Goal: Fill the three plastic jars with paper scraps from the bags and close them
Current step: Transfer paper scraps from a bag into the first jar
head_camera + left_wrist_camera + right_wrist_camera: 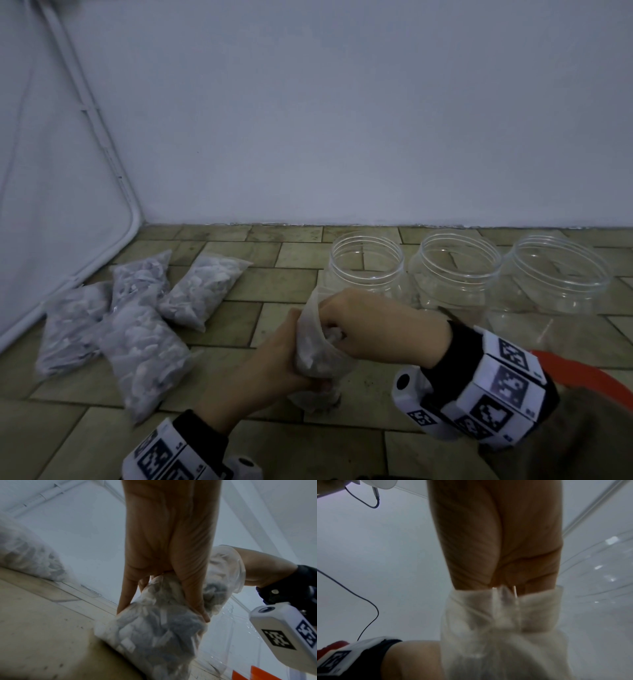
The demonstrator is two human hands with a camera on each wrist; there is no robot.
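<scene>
A clear bag of paper scraps stands on the tiled floor, and my left hand grips it round its middle. My right hand is pushed into the bag's open mouth, fingers curled on paper scraps inside. The bag's rim wraps round those fingers, so the wrist views hide them. Three clear plastic jars stand open and empty in a row just behind my right hand.
Several sealed bags of scraps lie in a cluster on the floor to the left. A white framed panel leans at far left, and a white wall runs behind the jars. A red-orange curved rim shows at lower right.
</scene>
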